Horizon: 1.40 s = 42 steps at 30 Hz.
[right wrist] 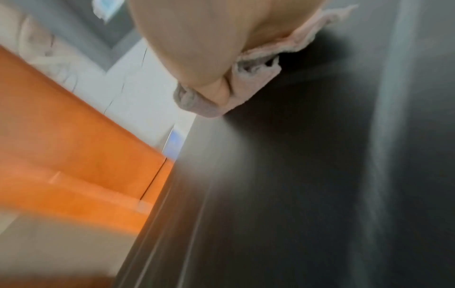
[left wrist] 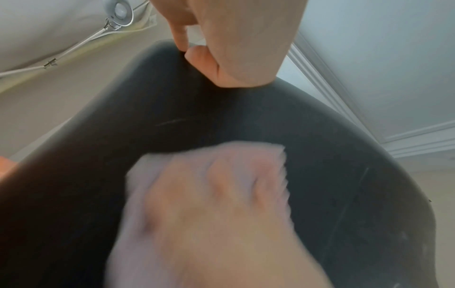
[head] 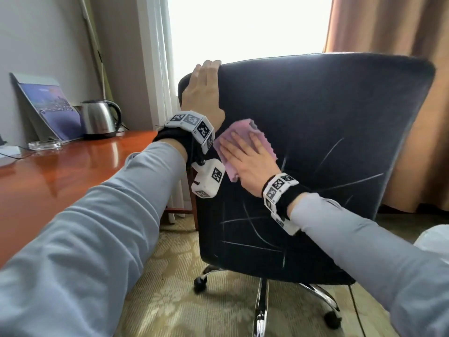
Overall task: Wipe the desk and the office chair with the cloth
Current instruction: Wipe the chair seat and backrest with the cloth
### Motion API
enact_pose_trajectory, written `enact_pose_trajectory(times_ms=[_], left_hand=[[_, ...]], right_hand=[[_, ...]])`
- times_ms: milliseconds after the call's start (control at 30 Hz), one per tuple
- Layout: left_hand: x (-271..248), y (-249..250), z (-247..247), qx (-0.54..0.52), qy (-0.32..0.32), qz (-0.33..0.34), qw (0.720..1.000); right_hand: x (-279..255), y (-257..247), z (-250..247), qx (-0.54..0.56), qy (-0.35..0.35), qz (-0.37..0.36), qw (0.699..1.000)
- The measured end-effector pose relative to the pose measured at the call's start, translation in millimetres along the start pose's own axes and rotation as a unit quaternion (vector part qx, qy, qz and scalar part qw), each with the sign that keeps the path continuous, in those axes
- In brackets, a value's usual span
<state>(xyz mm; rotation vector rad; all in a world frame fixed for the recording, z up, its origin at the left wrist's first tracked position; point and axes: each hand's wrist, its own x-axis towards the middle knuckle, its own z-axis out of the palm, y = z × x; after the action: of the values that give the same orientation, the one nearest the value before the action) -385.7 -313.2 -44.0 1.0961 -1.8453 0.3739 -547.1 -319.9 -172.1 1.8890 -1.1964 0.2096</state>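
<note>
The left hand (head: 204, 93) grips the office chair (head: 315, 142) backrest's top corner; the right hand (head: 247, 161), fingers flat, presses the cloth (head: 239, 128) against it.

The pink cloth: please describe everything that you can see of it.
The pink cloth is small and soft, with a zigzag-cut edge, and looks fleecy. It lies folded flat against the dark back of the office chair. The right hand presses it there with straight fingers. The left hand, just above, does not touch it.

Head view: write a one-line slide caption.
Left hand grips the office chair backrest's top corner while the right hand presses a pink cloth flat against it.
</note>
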Motion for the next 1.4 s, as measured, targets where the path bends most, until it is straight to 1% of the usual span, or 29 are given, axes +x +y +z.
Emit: enact_pose_trajectory(times_ms=[67,133,167,200,267,300,333,367,400,433,500,567,600,633,700,767,800,833,867,933,967,1000,1067,1100,1167,1233,1300,1333,1400], left_hand=[[-2,0,2,0.011,0.006,0.003,1.0],[-4,0,3,0.016,0.008,0.01,1.0],[-4,0,3,0.014,0.008,0.01,1.0],[-5,0,2,0.012,0.008,0.008,1.0],[-6,0,-1,0.008,0.006,-0.001,1.0],[-6,-1,-2,0.012,0.005,-0.004,1.0],[-6,0,-4,0.017,0.0,-0.003,1.0],[-5,1,-5,0.022,-0.007,-0.001,1.0],[-5,2,-5,0.023,-0.015,0.001,1.0],[-4,2,-4,0.023,-0.018,0.002,1.0],[-3,3,-2,0.025,-0.005,0.0,1.0],[-3,3,2,0.023,0.014,0.002,1.0],[-4,4,4,0.022,0.016,0.003,1.0],[-5,4,5,0.02,0.015,0.004,1.0],[-5,5,6,0.018,0.014,0.003,1.0],[-5,5,6,0.021,0.015,0.001,1.0],[-4,5,6,0.021,0.015,0.001,1.0],[-4,6,5,0.02,0.013,0.002,1.0],[-4,6,5,0.016,0.008,0.003,1.0],[-4,7,7,0.009,0.014,-0.003,1.0],[-4,7,8,0.008,0.023,-0.006,1.0],[-5,9,8,0.007,0.03,-0.006,1.0],[-6,11,10,0.005,0.036,-0.002,0.999],[-6,11,11,0.002,0.039,0.0,0.999],[-5,10,11,-0.005,0.039,0.007,0.999],[-5,9,11,-0.011,0.028,0.011,0.999],[-4,9,6,-0.015,0.011,0.014,1.0],[-3,9,4,-0.017,0.0,0.015,1.0],[-2,6,3,-0.022,-0.006,0.013,1.0]], right_hand=[[22,11,-29,-0.009,0.045,0.072,0.996],[16,-6,-21,-0.005,0.042,0.102,0.994],[0,-24,-2,0.008,0.018,0.093,0.995],[-23,-45,22,0.037,-0.022,0.063,0.997],[-76,-75,67,0.067,-0.137,-0.027,0.988],[-94,-78,76,0.059,-0.173,-0.057,0.981],[-99,-72,75,0.043,-0.187,-0.079,0.978],[-94,-60,69,0.02,-0.171,-0.093,0.981],[-83,-46,57,0.002,-0.134,-0.089,0.987],[-69,-30,42,-0.008,-0.073,-0.057,0.996],[-34,3,9,-0.017,0.035,0.052,0.998],[-16,16,-9,0.0,0.071,0.133,0.989],[-18,9,-10,0.007,0.065,0.151,0.986],[-28,-4,2,0.008,0.04,0.147,0.988],[-63,-41,40,0.024,-0.031,0.081,0.996],[-101,-54,66,0.023,-0.096,-0.012,0.995],[-105,-43,67,0.015,-0.091,-0.041,0.995],[-100,-25,62,-0.004,-0.061,-0.057,0.997],[-89,-6,48,-0.022,-0.028,-0.049,0.998],[-60,38,10,-0.026,0.064,0.039,0.997],[-48,57,-6,-0.025,0.095,0.09,0.991],[-42,68,-17,-0.01,0.108,0.13,0.986],[-50,54,-12,0.031,0.103,0.17,0.98],[-65,36,6,0.042,0.088,0.164,0.982],[-108,-12,55,0.062,0.031,0.107,0.992],[-148,-30,84,0.062,-0.04,0.012,0.997],[-147,-7,80,0.072,-0.057,-0.033,0.995],[-139,8,70,0.077,-0.043,-0.03,0.996],[-113,42,40,0.106,0.013,0.026,0.994]])
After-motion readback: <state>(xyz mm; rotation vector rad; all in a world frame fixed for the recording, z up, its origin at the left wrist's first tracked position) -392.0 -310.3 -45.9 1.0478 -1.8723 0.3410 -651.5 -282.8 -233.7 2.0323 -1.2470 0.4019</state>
